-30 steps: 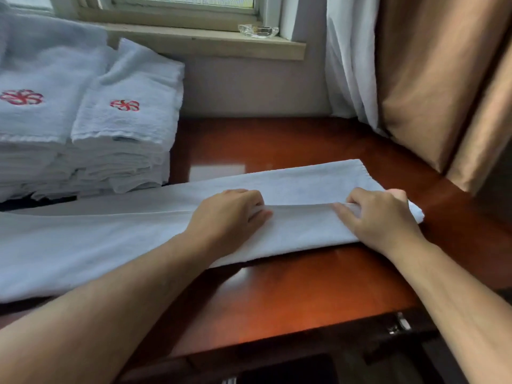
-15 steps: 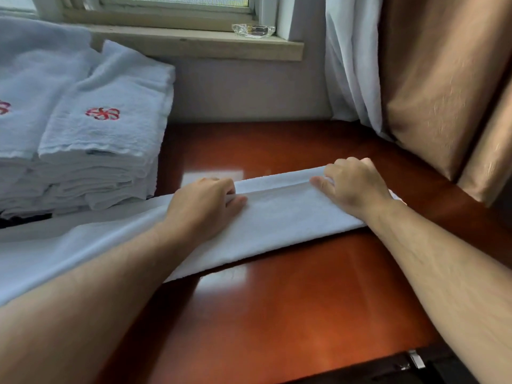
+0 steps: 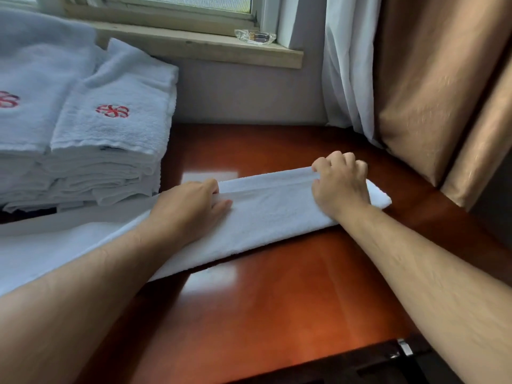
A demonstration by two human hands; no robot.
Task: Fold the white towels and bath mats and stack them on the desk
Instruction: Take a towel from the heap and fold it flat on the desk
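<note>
Across desk [image 3: 277,300], both hands [image 3: 194,206] [image 3: 339,187] pinch towel's [image 3: 271,214] far edge.

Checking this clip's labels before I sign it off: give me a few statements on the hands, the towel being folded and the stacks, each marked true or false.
1. Both hands grip the far edge of the long towel. True: the left hand and right hand are closed on it.
2. The towel lies across the desk. True.
3. The folded stack at the left carries blue embroidery. False: the emblems are red.
4. The glass dish stands on the desk. False: it sits on the window sill.
5. The towel in hand lies on top of the folded stack. False: it lies in front of it, on the desk.
</note>
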